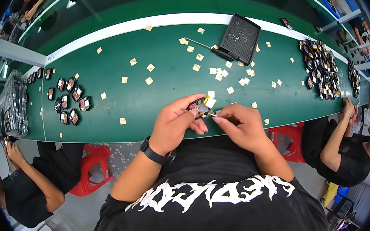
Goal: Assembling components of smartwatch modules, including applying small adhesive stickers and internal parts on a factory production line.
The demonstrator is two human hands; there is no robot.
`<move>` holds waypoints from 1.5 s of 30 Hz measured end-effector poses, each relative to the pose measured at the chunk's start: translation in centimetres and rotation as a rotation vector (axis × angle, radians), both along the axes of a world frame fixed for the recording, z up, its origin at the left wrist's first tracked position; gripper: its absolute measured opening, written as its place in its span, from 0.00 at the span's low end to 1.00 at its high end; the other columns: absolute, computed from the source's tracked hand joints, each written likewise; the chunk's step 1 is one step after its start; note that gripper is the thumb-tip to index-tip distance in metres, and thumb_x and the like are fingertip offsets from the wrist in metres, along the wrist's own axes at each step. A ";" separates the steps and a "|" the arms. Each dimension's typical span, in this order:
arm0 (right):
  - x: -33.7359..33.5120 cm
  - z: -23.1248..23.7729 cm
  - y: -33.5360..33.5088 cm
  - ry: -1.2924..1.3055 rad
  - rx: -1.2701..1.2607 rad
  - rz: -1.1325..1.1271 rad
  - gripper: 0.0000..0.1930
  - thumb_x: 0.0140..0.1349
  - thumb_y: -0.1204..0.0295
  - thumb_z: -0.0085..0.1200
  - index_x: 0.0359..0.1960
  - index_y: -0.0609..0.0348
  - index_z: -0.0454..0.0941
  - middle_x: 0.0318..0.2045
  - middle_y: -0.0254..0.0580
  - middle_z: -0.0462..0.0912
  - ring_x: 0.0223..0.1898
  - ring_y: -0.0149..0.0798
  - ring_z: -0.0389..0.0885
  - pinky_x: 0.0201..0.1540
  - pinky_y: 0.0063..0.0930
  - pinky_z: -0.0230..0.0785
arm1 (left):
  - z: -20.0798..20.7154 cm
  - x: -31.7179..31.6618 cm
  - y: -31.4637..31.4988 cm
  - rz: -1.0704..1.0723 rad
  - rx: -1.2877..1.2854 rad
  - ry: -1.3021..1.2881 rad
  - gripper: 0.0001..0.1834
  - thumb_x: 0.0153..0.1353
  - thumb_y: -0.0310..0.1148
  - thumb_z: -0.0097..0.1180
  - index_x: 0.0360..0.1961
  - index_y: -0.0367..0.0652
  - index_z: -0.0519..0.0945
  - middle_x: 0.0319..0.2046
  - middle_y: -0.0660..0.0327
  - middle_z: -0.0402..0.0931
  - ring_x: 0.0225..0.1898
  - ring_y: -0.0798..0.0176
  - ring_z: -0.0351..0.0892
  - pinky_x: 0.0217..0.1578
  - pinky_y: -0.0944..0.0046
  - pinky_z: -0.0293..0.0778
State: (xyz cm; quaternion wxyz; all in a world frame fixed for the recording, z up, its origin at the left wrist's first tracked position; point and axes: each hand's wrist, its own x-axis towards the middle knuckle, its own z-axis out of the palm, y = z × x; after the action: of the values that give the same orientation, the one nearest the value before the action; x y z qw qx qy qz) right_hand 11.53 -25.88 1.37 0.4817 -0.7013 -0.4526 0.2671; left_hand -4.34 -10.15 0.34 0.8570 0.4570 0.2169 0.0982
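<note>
My left hand [173,122], with a dark watch band on its wrist, is closed around a small open electronic device [196,107]. The device has a black shell, a red part inside and yellow and white pieces at its far right edge. Close on its right, my right hand [247,127] pinches a thin metal tool [213,114], perhaps tweezers. The tool's tip is at the device's near right side; whether it touches cannot be made out. Both hands are just above the near edge of the green table [169,90].
A black tray [251,28] with tiny parts stands far right of centre, a screwdriver [202,44] by it. Pale paper squares [133,61] lie scattered. Black devices [85,103] sit at left, a larger pile [321,69] at right. Clear plastic trays [14,105] are stacked far left. People sit at both sides.
</note>
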 end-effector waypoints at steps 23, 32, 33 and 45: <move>-1.8 0.7 1.2 0.480 -0.057 -0.092 0.03 0.67 0.79 0.62 0.38 0.67 0.81 0.30 0.31 0.85 0.28 0.15 0.73 0.28 0.14 0.64 | 0.3 0.4 -1.5 0.094 0.204 0.098 0.12 0.72 0.22 0.49 0.54 0.32 0.76 0.39 0.59 0.81 0.33 0.70 0.84 0.31 0.71 0.81; -1.6 -0.1 1.5 0.393 -0.113 -0.133 0.06 0.67 0.78 0.62 0.43 0.68 0.85 0.34 0.36 0.88 0.32 0.22 0.80 0.35 0.18 0.72 | -0.6 0.0 -1.6 0.028 0.430 0.030 0.16 0.72 0.21 0.47 0.58 0.31 0.74 0.43 0.56 0.82 0.39 0.68 0.85 0.40 0.68 0.83; -1.5 -0.3 1.4 0.328 -0.119 -0.132 0.07 0.68 0.77 0.62 0.44 0.69 0.85 0.35 0.39 0.88 0.34 0.24 0.82 0.37 0.19 0.74 | -0.7 0.0 -1.5 0.017 0.462 0.005 0.17 0.72 0.21 0.47 0.59 0.31 0.74 0.44 0.55 0.82 0.40 0.67 0.85 0.42 0.67 0.83; -1.0 0.1 2.3 0.492 -0.134 -0.219 0.11 0.58 0.76 0.72 0.31 0.63 0.78 0.25 0.28 0.78 0.28 0.19 0.72 0.29 0.15 0.63 | 0.2 -0.3 -0.9 -0.107 0.469 -0.009 0.19 0.74 0.22 0.44 0.63 0.29 0.72 0.43 0.54 0.82 0.40 0.65 0.85 0.42 0.66 0.82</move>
State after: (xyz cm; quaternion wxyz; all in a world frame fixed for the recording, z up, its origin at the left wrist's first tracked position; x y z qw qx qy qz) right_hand 10.53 -23.60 1.42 0.5557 -0.6904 -0.2250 0.4049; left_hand -4.62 -11.01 0.54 0.7323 0.6540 0.1598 0.1024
